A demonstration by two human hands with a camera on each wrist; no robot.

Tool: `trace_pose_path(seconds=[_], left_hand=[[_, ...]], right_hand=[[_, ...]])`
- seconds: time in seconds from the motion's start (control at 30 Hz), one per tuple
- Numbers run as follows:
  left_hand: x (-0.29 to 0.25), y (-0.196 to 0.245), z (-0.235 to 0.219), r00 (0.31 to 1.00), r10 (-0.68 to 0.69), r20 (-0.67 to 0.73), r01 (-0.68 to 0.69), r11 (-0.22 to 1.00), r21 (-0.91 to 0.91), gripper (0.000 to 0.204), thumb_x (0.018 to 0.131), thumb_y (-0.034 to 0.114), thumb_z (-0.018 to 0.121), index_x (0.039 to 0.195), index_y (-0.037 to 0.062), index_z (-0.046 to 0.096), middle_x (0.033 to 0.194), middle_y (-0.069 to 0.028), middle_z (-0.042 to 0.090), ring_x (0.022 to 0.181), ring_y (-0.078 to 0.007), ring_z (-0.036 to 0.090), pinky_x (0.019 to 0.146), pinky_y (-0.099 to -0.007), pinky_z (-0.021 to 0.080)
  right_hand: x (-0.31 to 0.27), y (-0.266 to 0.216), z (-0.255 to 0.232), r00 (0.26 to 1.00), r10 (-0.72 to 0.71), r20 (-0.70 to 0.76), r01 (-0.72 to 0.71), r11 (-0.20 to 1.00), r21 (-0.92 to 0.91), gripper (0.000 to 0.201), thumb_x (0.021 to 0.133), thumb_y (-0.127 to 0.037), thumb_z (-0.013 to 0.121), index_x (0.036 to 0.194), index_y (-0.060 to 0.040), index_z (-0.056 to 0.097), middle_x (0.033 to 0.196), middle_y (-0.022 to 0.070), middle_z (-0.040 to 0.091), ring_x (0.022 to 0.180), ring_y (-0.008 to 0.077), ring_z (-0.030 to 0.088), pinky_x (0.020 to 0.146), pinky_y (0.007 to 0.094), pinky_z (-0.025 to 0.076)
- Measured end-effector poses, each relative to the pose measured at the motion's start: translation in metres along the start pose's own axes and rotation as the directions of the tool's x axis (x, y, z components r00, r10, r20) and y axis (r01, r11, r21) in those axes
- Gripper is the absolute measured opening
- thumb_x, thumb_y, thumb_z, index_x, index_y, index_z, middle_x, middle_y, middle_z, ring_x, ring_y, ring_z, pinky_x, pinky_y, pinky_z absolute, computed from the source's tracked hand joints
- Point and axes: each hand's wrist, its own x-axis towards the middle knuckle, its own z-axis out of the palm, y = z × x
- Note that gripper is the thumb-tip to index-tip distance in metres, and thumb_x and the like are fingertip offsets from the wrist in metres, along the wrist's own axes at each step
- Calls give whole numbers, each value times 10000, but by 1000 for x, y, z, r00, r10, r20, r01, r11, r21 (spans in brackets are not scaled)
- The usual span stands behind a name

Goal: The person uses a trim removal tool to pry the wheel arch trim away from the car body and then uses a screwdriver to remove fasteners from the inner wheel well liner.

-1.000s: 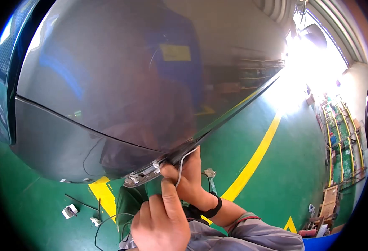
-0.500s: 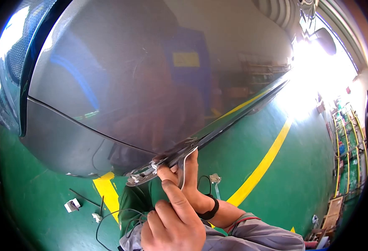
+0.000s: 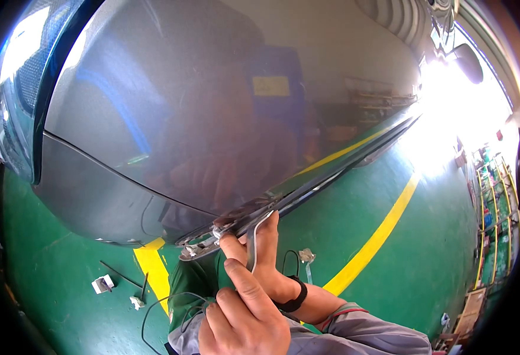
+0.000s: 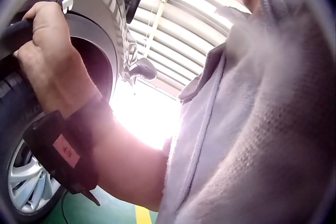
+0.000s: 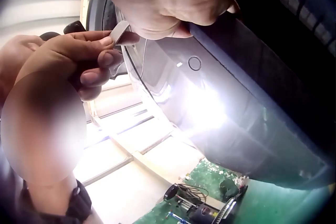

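Observation:
My left hand [image 3: 245, 319], at the bottom of the head view, pinches the end of a thin pale strip [image 3: 251, 245] between thumb and index finger. The strip [image 5: 120, 30] shows as a grey-white band at those fingertips in the right wrist view. Wearing a black wristband, my right hand [image 3: 270, 269] reaches up under the lower edge of a grey car panel [image 3: 171, 112]. Its fingers curl round a dark wheel-arch trim [image 4: 14, 36] in the left wrist view. The strip runs up beside this hand to the trim.
The tyre and alloy wheel [image 4: 34, 182] sit below the right hand. On the green floor [image 3: 354, 207] lie a small white box [image 3: 102, 284], dark rods and crumpled scraps [image 3: 137, 303]. A thin black cable [image 3: 144, 325] loops by my legs. Racks [image 3: 496, 219] stand far right.
The head view has shifted, so the car appears further right. My left hand has moved slightly right and its index finger now lies closer to my right hand. Both hands keep their holds.

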Motion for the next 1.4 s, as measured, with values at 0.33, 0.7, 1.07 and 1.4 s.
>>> trace_pose_path(seconds=[0.33,0.7,1.07,1.4], left_hand=[[8,-2,-29,992,1,129,-10,998,68,287,927,86,579,1201,9,617,693,-21,475,572,-163,548,494,-274,458],[9,-7,-28,989,13,144,-28,994,106,282,925,94,581,1191,14,628,692,-5,465,570,-143,538,481,-262,446],[26,11,-16,913,-175,368,230,967,-111,314,938,123,559,1209,-25,618,687,5,444,562,-117,507,468,-244,438],[21,13,4,996,83,30,-89,932,351,161,913,90,571,1029,-1,633,664,-3,448,535,-119,462,453,-235,375]], right_hand=[[2,2,3,999,-36,-39,38,997,72,398,801,7,649,1126,-10,419,911,74,634,810,147,607,726,310,500],[1,10,2,1000,-19,-7,20,995,98,502,807,40,636,1214,-37,352,992,100,623,882,164,617,766,317,506],[-4,-4,-1,979,202,11,-202,979,-6,570,818,93,626,1271,-35,305,1110,126,561,929,172,583,814,331,511],[-17,-27,-9,985,156,68,-149,983,-106,570,820,103,635,1265,-61,319,1059,102,589,899,149,572,769,309,503]])
